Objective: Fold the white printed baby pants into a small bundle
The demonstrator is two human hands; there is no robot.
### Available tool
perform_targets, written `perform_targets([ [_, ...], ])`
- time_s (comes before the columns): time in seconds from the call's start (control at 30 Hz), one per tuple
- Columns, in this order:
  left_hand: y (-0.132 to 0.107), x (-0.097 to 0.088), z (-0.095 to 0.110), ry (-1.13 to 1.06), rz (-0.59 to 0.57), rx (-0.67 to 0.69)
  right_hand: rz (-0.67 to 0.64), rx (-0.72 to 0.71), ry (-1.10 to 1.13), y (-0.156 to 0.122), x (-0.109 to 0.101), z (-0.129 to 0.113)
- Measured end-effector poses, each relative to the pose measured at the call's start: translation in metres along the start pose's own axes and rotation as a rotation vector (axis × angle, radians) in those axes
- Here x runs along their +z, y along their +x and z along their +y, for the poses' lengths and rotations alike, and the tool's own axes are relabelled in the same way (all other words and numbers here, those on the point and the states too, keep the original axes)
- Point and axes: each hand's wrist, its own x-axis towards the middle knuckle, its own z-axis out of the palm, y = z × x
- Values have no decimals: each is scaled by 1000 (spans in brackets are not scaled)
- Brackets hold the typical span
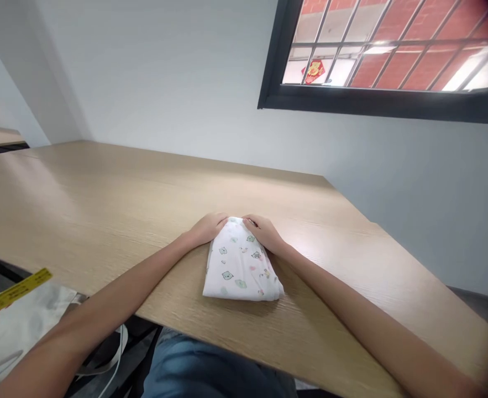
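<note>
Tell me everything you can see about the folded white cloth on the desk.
The folded white cloth looks like soft, thin fabric, printed with small green and pink cartoon-like motifs. It is folded into a flat, layered bundle that narrows toward the far end, with slight creases across its surface. It lies flat on the light wood-grain desk, close to the desk's near edge. The left hand and right hand touch its far end, one on each side.

- Folded white cloth (239,265) with small green prints, lying flat on a light wood table (103,204)
- Left hand (207,229) and right hand (264,232) on its far end, one at each corner
- Yellow ruler (11,294) across a canvas tote bag (20,331), lower left
- Dark-framed window (268,66), upper right
</note>
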Motion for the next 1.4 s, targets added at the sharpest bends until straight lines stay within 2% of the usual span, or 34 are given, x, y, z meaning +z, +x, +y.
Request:
perform_targets([
  [0.13,-1,-7,7,-55,74,-10,22,-77,-54,1,-8,-4],
  [0.2,-4,-15,18,-103,123,-4,36,-224,-100,-2,-12,-11],
  [0.27,-11,-23,33,-165,134,21,-37,-394,-123,-11,-15,-24],
  [0.33,-18,-29,49,-265,21,96,-194,-494,-100,-24,-14,-38],
  [0.4,-24,-28,61,-357,-225,241,-363,-499,-74,-38,-7,-51],
  [0.47,-25,-20,67,-330,-470,406,-491,-466,-99,-52,1,-62],
  [0.5,-24,-15,66,-276,-538,460,-534,-448,-125,-58,6,-66],
  [0.53,-21,-9,64,-208,-558,483,-567,-444,-149,-64,10,-70],
  [0.67,-5,6,43,-64,-457,426,-561,-531,-175,-82,17,-84],
  [0.87,5,5,13,66,-196,242,-640,-513,-75,-109,21,-102],
  [1.03,4,4,-3,100,47,34,-711,-522,31,-114,18,-110],
  [1.13,-8,3,-1,112,189,-52,-685,-534,90,-108,10,-110],
  [1.2,-24,3,7,119,217,-38,-610,-562,117,-100,4,-105],
  [1.27,-43,1,19,123,165,52,-482,-597,112,-88,-1,-93],
  [1.4,-76,-8,41,108,-85,308,-158,-525,30,-62,-10,-51],
])
